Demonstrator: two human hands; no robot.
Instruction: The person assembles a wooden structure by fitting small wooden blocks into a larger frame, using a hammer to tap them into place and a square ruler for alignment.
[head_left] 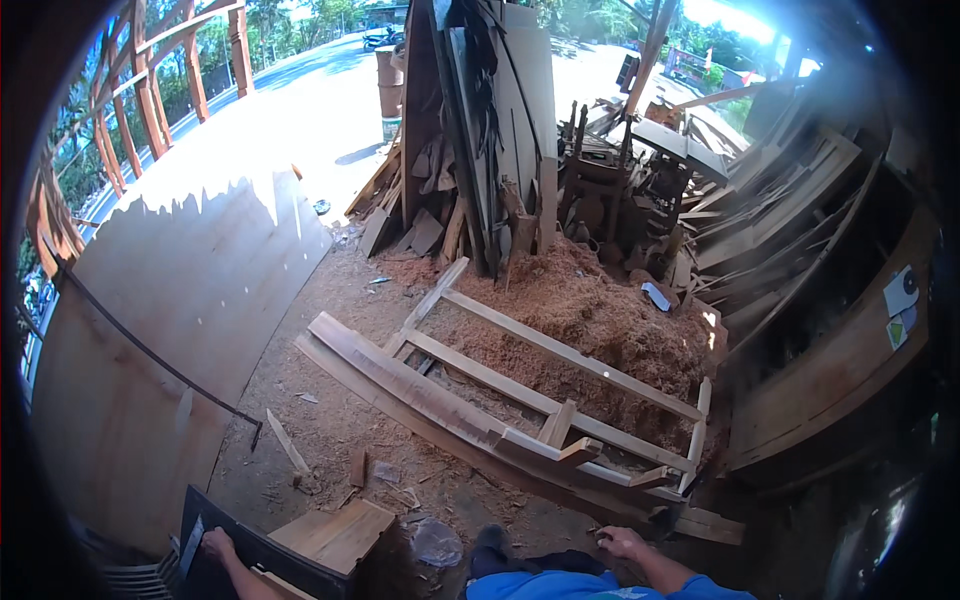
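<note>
At the lower left, my left hand (217,543) has its fingers bent closed beside a pale grey flat strip (191,546), at the inner face of a dark panel (262,533). Whether the fingers grip that strip is not clear. A light wooden block or box (338,530) sits against the panel, to the right of this hand. My right hand (622,543) hangs at the lower middle with nothing visible in it, its fingers loosely bent and a little apart. Just beyond it lies a long wooden frame (560,402) of rails and crosspieces.
Curved boards (400,370) lie along the frame's near side. Behind it rises a heap of sawdust (590,310). Tall panels (520,110) lean upright at the back. Stacked planks (790,210) fill the right. A large plywood sheet (170,330) stands left, near a thin dark rod (160,350).
</note>
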